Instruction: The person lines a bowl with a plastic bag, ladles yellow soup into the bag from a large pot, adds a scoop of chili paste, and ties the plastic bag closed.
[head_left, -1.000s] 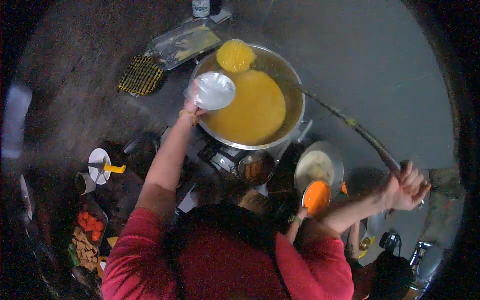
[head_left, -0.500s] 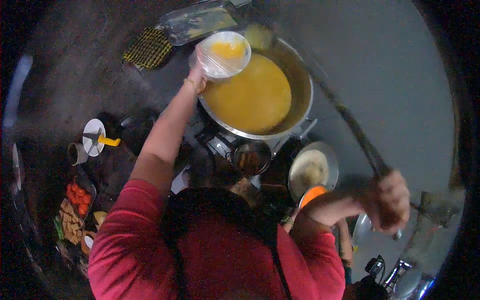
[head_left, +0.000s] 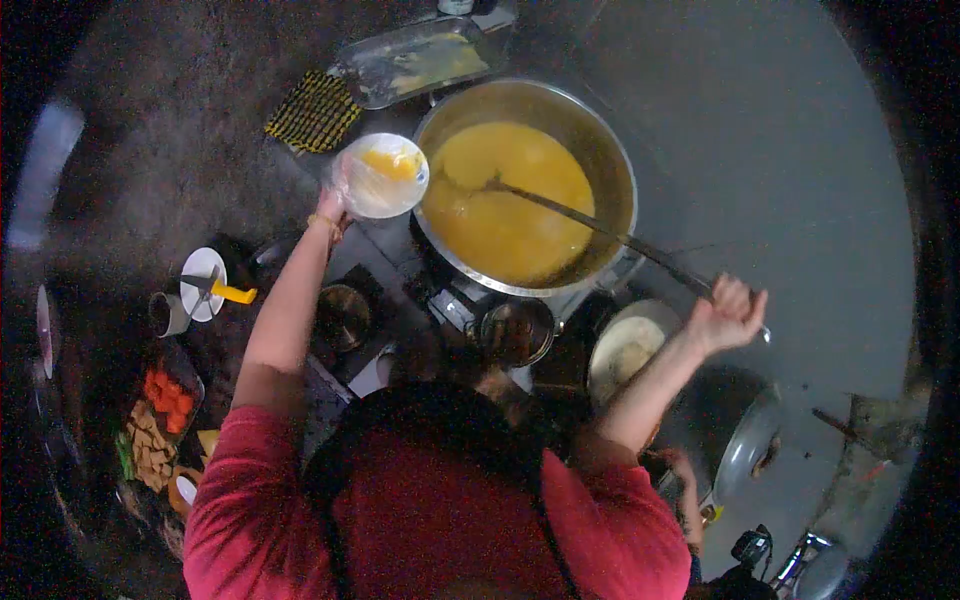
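My left hand [head_left: 335, 203] grips a white bowl [head_left: 385, 192] with clear plastic over it and a yellow substance inside. The bowl is just left of a large metal pot [head_left: 628, 190] of yellow liquid [head_left: 520, 225]. My right hand [head_left: 730, 314] is wrapped round the long handle of a ladle [head_left: 620, 237]. This handle slants across the pot's near-right rim, and the ladle's head is hidden in the liquid.
Beyond the pot lie a glass-like tray [head_left: 365, 68] and a yellow-black checked pad [head_left: 313, 112]. At left are a yellow-handled knife [head_left: 230, 293] on a white disc, a cup [head_left: 170, 315] and cut vegetables [head_left: 168, 400]. A pan [head_left: 625, 350] and another person's arm [head_left: 688, 490] are near right.
The ladle's head has gone from above the pot's far-left rim down into the liquid. My right hand has moved forward and left. The bowl has moved left, away from over the pot's edge.
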